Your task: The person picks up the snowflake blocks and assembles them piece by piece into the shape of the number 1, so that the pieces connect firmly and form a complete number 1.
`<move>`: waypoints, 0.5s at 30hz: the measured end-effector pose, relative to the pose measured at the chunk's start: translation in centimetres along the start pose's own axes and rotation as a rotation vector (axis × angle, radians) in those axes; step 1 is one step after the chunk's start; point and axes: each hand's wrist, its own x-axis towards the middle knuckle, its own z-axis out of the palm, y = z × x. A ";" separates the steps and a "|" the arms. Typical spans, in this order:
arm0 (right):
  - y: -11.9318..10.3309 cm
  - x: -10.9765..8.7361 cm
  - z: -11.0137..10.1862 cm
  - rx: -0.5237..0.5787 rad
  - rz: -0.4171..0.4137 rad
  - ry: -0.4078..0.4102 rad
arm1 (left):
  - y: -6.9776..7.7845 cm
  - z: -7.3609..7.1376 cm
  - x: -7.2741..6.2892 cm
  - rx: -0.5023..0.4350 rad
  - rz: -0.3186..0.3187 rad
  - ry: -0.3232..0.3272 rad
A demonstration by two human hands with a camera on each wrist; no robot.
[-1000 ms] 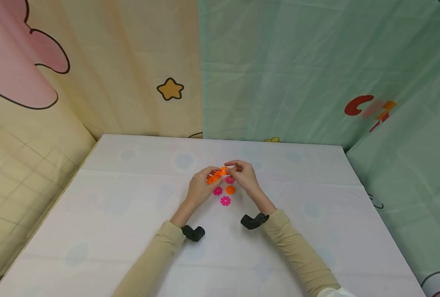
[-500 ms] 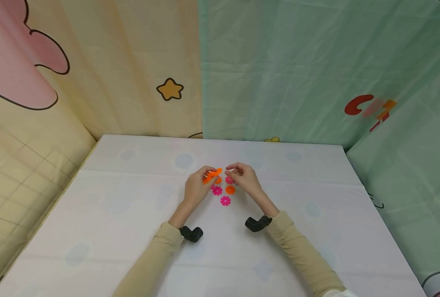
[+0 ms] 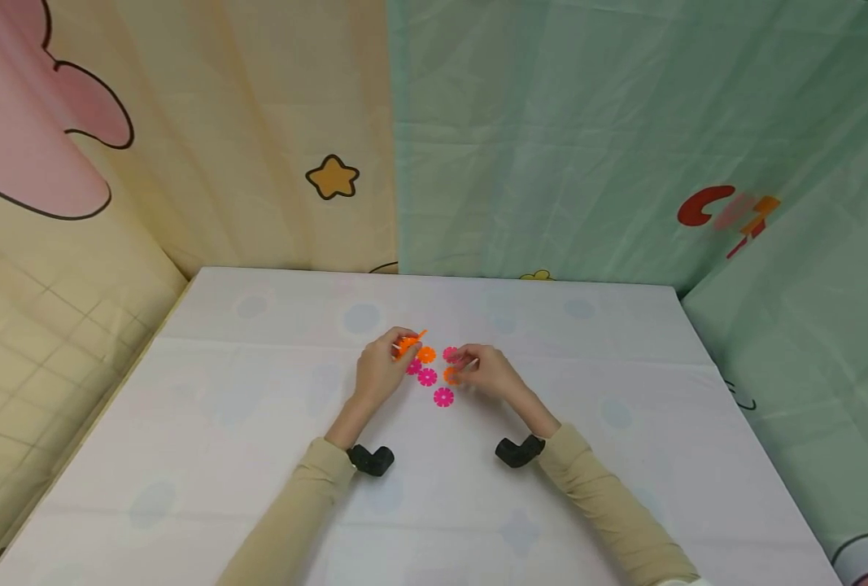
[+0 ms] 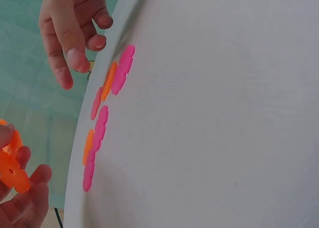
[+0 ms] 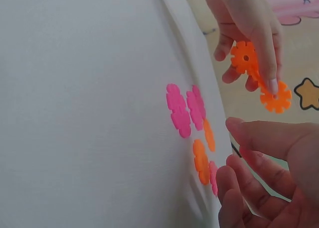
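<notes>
My left hand [image 3: 379,368] pinches a piece built of joined orange notched snowflake discs [image 5: 244,57], thumb against it in the right wrist view. Part of that piece is hidden by the fingers. My right hand [image 3: 494,371] is bent with thumb and fingers apart and nothing between them, as the right wrist view [image 5: 279,178] shows. Its fingertips overlap an orange disc [image 3: 449,375] on the table in the head view. Near them lie a pink disc [image 3: 449,353] and another pink disc [image 3: 443,397]. Close to my left hand are an orange disc [image 3: 426,355] and two pink discs [image 3: 427,377].
The white table [image 3: 258,456] carries pale printed spots. Its far edge meets a yellow curtain [image 3: 272,163] and a green curtain [image 3: 536,163]. A black wrist camera [image 3: 372,461] sits on the left wrist and another black camera [image 3: 519,451] on the right.
Both hands have drawn apart. The right fingers have come away from the orange piece and moved toward the loose discs; the left hand has shifted left with the piece, uncovering an orange and a pink disc.
</notes>
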 end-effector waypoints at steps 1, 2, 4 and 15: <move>0.1 0.0 0.0 -0.004 0.009 -0.012 | 0.0 0.0 0.0 0.001 -0.003 0.000; 0.2 -0.1 0.0 -0.009 0.020 -0.022 | 0.0 0.0 0.0 -0.001 -0.006 0.001; 0.3 -0.2 0.1 -0.022 0.037 -0.033 | -0.1 0.0 0.0 -0.003 -0.011 0.004; 0.8 -0.7 0.4 -0.073 0.023 -0.059 | 0.0 0.0 0.0 0.002 -0.017 0.008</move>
